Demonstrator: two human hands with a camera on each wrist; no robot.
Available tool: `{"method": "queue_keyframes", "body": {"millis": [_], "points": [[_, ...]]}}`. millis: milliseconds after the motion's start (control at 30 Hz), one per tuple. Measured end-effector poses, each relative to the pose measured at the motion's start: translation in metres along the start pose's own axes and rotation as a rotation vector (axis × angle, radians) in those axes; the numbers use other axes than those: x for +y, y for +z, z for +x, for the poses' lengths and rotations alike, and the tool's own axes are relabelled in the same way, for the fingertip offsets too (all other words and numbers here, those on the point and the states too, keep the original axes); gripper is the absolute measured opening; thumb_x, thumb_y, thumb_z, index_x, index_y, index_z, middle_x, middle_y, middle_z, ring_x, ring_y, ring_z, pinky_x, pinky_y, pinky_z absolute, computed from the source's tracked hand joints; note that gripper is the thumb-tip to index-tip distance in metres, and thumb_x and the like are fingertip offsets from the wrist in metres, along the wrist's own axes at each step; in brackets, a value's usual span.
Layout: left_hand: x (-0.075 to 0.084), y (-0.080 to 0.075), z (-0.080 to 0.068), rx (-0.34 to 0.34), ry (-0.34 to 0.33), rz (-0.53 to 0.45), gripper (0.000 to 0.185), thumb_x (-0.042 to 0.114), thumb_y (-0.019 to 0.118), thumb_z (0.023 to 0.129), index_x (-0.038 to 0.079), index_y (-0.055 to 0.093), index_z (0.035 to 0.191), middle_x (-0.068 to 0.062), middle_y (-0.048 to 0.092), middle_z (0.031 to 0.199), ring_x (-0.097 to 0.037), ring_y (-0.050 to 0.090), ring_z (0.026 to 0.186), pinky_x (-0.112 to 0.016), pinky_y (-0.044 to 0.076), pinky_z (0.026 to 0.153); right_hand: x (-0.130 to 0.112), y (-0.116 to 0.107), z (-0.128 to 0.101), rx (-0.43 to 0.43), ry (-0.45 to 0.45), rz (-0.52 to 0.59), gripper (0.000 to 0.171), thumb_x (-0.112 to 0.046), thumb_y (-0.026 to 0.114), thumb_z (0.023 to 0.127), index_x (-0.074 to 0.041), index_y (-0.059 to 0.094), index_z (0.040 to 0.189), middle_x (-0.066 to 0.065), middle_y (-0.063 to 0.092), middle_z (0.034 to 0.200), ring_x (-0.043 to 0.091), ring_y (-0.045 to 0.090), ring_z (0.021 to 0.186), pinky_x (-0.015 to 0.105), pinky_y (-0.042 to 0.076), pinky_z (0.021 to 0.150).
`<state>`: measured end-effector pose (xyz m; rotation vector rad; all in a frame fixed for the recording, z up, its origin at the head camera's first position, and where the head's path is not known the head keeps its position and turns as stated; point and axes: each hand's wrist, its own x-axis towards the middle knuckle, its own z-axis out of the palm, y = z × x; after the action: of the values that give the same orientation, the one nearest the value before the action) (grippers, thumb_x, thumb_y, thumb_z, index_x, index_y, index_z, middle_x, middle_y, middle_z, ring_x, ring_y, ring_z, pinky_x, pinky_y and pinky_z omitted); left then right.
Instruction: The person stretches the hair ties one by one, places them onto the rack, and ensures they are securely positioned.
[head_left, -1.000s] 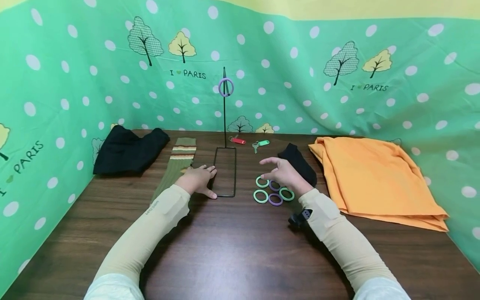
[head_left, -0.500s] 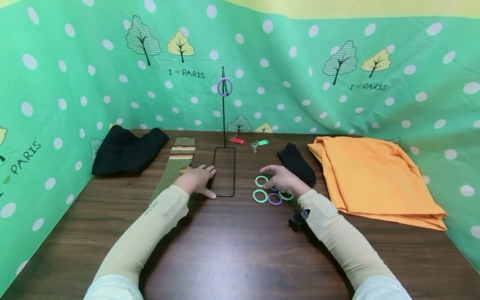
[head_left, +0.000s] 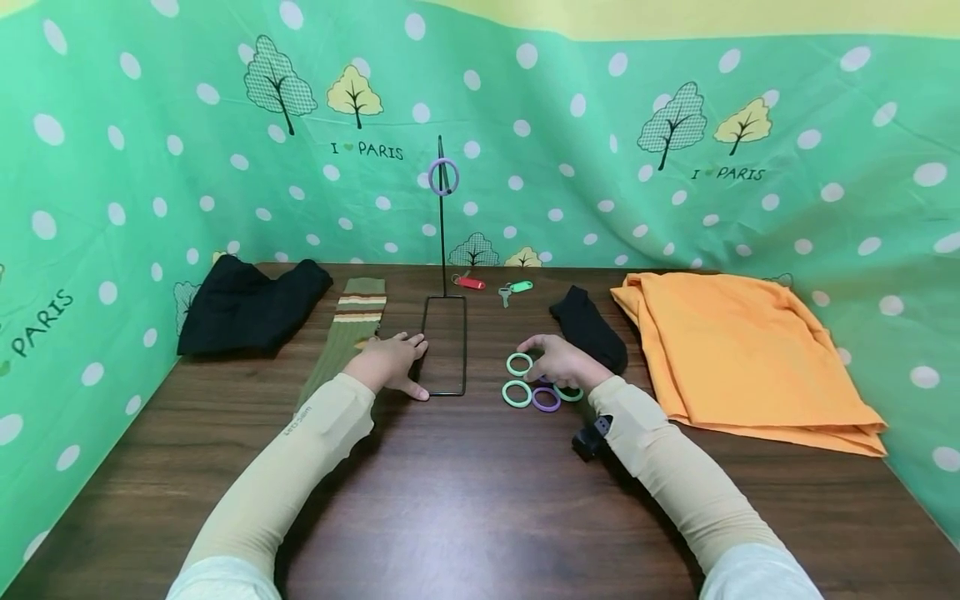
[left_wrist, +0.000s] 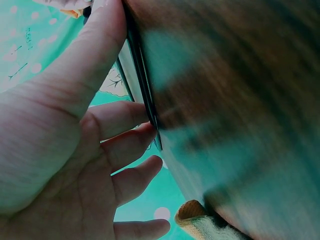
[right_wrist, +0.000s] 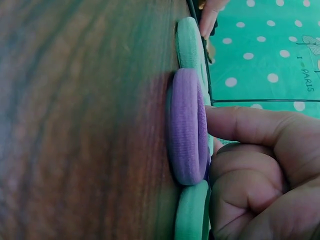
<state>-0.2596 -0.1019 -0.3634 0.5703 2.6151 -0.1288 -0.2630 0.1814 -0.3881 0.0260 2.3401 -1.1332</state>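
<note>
We see the left hand [head_left: 386,362], fingers spread, touching the base of the black stand [head_left: 442,233], near whose top a purple ring [head_left: 431,177] hangs. The right hand [head_left: 564,362] reaches thumb and forefinger to a green ring [head_left: 508,364] on the table [head_left: 465,500]; we cannot tell whether it is pinched. We judge this a pick-up, calling next for a firm pinch clear of neighbouring rings [head_left: 546,410].

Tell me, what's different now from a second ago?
The right hand has come down closer to the rings on the table; whether it has taken hold of one isn't clear. The left hand stays at the base of the stand, and the purple ring still hangs at its top.
</note>
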Motion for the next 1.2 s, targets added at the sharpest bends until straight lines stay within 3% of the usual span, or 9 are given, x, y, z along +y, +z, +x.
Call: {"method": "queue_keyframes", "body": {"millis": [400, 633, 1200], "points": [[0.003, 0.001, 0.003, -0.014, -0.014, 0.023, 0.098, 0.06, 0.061, 0.075, 0.015, 0.016, 0.15, -0.002, 0.01, 0.157, -0.027, 0.009, 0.144, -0.062, 0.019, 0.107, 0.002, 0.001, -0.003, 0.004, -0.001, -0.004, 0.038, -0.005, 0.064, 0.083, -0.012, 0.052, 0.119, -0.006, 0.029, 0.047, 0.007, 0.021, 0.037, 0.022, 0.02, 0.037], [0.003, 0.001, 0.003, -0.012, -0.013, 0.016, 0.097, 0.059, 0.061, 0.076, 0.015, 0.017, 0.15, -0.002, 0.01, 0.157, -0.027, 0.009, 0.144, -0.061, 0.019, 0.108, 0.001, 0.003, -0.005, -0.007, -0.058, 0.061, 0.037, -0.005, 0.063, 0.084, -0.007, 0.05, 0.12, -0.006, 0.031, 0.049, 0.006, 0.022, 0.037, 0.021, 0.021, 0.037], [0.001, 0.001, 0.001, -0.006, -0.02, 0.012, 0.097, 0.058, 0.062, 0.075, 0.013, 0.018, 0.15, -0.003, 0.011, 0.157, -0.028, 0.01, 0.144, -0.06, 0.019, 0.108, -0.028, 0.007, -0.02, -0.051, -0.172, 0.109, 0.038, 0.0, 0.061, 0.084, -0.001, 0.048, 0.12, -0.006, 0.034, 0.047, 0.005, 0.022, 0.033, 0.022, 0.021, 0.036]]}}
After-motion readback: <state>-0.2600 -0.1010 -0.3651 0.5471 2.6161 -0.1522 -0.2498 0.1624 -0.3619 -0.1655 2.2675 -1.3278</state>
